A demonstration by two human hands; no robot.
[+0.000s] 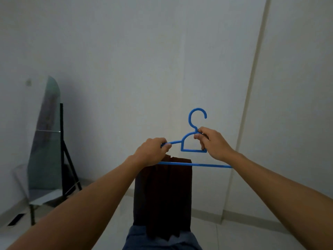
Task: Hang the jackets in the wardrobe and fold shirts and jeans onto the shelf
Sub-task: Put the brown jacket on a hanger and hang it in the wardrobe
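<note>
Here the hanger [193, 141] is held up in mid-air before a pale wall [144, 51], hook upward, with a dark garment [162, 195] draped over its bottom bar and hanging straight down toward the person's lap. The left hand [153, 152] curls round the hanger's left shoulder near its end, fingers wrapped over the thin blue arm. The right hand [210, 143] pinches the frame just below the hook, thumb and fingers closed on the neck and inner loop. Whether the garment is a jacket or trousers cannot be told; it looks folded over the bar, gathered toward the left half.

Judged from this, the step in hand is readying the loaded hanger for the wardrobe, which is not in view. To do it well, keep the bar level so the cloth does not slide off the left end, and centre the garment between both ends. Carrying by the neck with one hand would free the other to steady the cloth. A leaning mirror [45, 138] stands at the left, by the floor.
</note>
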